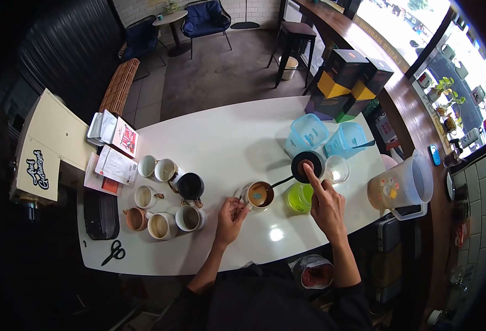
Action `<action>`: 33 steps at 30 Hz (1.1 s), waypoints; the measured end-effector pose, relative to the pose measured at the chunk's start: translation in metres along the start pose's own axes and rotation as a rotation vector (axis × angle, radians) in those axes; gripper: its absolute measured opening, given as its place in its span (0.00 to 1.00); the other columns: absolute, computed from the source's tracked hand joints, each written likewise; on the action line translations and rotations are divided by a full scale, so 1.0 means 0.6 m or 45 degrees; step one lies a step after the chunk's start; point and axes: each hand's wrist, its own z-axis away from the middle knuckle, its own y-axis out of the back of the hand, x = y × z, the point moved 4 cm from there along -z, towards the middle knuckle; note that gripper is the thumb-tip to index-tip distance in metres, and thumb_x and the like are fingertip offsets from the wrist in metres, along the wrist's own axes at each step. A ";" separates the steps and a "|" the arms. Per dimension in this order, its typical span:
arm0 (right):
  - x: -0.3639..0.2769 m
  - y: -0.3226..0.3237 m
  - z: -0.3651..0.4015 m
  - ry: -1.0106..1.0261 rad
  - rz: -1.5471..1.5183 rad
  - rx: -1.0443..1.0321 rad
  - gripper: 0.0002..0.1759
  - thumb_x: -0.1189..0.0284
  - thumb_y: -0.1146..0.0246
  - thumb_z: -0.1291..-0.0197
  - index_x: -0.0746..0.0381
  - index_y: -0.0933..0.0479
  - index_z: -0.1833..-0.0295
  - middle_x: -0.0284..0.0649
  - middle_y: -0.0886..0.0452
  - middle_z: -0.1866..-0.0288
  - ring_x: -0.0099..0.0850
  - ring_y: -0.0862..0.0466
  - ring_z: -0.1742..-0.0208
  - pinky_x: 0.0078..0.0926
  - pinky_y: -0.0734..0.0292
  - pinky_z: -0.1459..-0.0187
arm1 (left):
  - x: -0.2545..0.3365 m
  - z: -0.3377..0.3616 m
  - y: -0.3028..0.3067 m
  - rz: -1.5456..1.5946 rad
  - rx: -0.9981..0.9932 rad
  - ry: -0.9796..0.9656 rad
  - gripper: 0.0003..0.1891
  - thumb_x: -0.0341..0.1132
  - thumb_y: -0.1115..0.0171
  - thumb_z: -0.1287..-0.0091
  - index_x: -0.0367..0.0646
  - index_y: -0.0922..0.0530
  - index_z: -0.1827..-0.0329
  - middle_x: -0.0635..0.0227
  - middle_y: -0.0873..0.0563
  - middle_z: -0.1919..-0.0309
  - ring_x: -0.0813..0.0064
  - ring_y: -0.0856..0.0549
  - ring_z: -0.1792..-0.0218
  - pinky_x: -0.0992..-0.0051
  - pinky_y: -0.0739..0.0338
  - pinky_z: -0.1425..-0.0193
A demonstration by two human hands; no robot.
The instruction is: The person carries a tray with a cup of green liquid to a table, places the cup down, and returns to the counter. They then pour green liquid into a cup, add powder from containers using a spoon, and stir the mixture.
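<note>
Your left hand pinches the handle of the white ceramic mug of coffee, mid-front on the glossy white table | your right hand grips nothing, forefinger resting on the round black tin (brown powder inside) | translucent lime-green cup sits just beside the mug.

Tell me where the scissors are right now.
In the head view the scissors lie near the white table's front-left corner, just in front of the black case, left of the left hand gripping a coffee mug.
</note>
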 end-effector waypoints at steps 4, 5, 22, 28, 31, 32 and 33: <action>-0.004 -0.009 -0.005 0.021 0.105 -0.031 0.48 0.85 0.41 0.52 0.36 0.38 0.25 0.42 0.22 0.63 0.39 0.19 0.72 0.36 0.23 0.72 | 0.007 0.002 0.002 -0.049 0.014 -0.020 0.10 0.25 0.39 0.31 0.37 0.30 0.52 0.72 0.20 0.65 0.89 0.22 0.63 0.87 0.28 0.58; -0.005 -0.010 -0.004 0.034 0.110 -0.023 0.48 0.85 0.40 0.52 0.36 0.38 0.26 0.41 0.22 0.62 0.39 0.18 0.71 0.35 0.23 0.72 | 0.009 0.004 0.002 -0.049 0.015 -0.003 0.09 0.25 0.39 0.31 0.37 0.30 0.52 0.72 0.20 0.65 0.89 0.22 0.64 0.87 0.28 0.59; -0.009 0.008 -0.021 0.084 0.190 0.085 0.47 0.84 0.38 0.52 0.33 0.35 0.27 0.37 0.22 0.65 0.33 0.19 0.74 0.29 0.25 0.77 | -0.001 0.004 0.005 0.013 -0.022 0.014 0.09 0.36 0.43 0.26 0.37 0.25 0.55 0.76 0.23 0.71 0.91 0.29 0.73 0.85 0.36 0.71; -0.013 0.009 -0.022 0.109 0.201 0.117 0.45 0.83 0.38 0.52 0.32 0.33 0.29 0.36 0.22 0.66 0.30 0.19 0.75 0.28 0.25 0.77 | 0.001 0.005 0.004 -0.017 -0.097 0.090 0.07 0.34 0.47 0.24 0.39 0.25 0.55 0.75 0.25 0.69 0.88 0.30 0.71 0.84 0.34 0.67; -0.013 0.010 -0.021 0.105 0.199 0.103 0.45 0.82 0.38 0.52 0.32 0.32 0.29 0.36 0.23 0.65 0.30 0.19 0.75 0.28 0.24 0.77 | 0.000 0.006 0.004 0.058 -0.069 0.029 0.09 0.36 0.41 0.26 0.38 0.24 0.53 0.77 0.23 0.70 0.91 0.29 0.73 0.86 0.35 0.69; -0.013 0.011 -0.021 0.106 0.195 0.102 0.45 0.82 0.38 0.51 0.31 0.32 0.29 0.36 0.23 0.65 0.29 0.19 0.75 0.28 0.24 0.77 | -0.003 0.006 0.005 0.058 -0.068 0.051 0.10 0.35 0.40 0.27 0.38 0.24 0.53 0.77 0.23 0.69 0.91 0.29 0.72 0.86 0.35 0.69; -0.012 0.012 -0.020 0.106 0.193 0.102 0.45 0.82 0.38 0.51 0.31 0.32 0.29 0.36 0.23 0.65 0.29 0.19 0.75 0.28 0.24 0.77 | -0.005 0.006 0.006 0.058 -0.066 0.072 0.10 0.35 0.38 0.28 0.37 0.24 0.53 0.78 0.23 0.69 0.92 0.30 0.72 0.87 0.36 0.70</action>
